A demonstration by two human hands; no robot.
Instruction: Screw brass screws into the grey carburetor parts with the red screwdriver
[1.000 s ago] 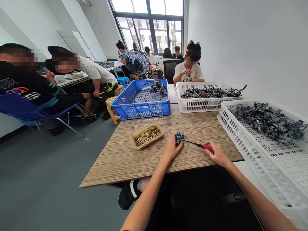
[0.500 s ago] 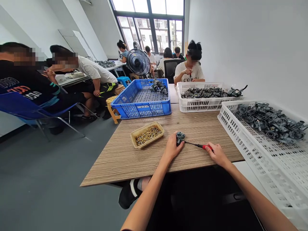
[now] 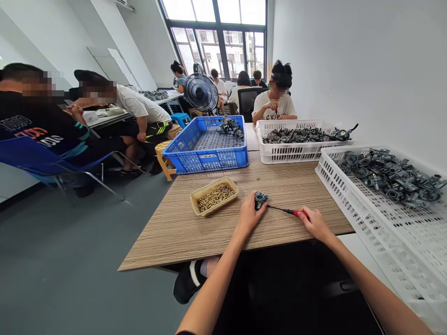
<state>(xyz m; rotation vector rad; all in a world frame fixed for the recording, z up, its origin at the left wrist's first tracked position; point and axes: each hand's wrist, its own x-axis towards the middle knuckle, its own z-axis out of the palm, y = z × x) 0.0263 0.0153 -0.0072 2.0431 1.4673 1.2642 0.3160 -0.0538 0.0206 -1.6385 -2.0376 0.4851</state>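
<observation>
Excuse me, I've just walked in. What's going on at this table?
A person's left hand holds a small dark metal part against a wood-grain table, while their right hand holds a red-handled screwdriver, its shaft reaching toward the part. A tray of brass screws sits nearby, a white perforated crate of dark metal parts stands to the right, and a co-worker sits across the table.

Metal part: the left hand (image 3: pixel 248 215) hides much of the dark metal part (image 3: pixel 260 200); what it is stays unclear.
Screwdriver: the right hand (image 3: pixel 314 223) covers the end of the red-handled screwdriver (image 3: pixel 296 213); its tip is too small to tell.
Tray: the brass screws (image 3: pixel 214 197) are too small to count.
White crate: the white plastic crate (image 3: pixel 384 242) runs past the right and bottom edges.
</observation>
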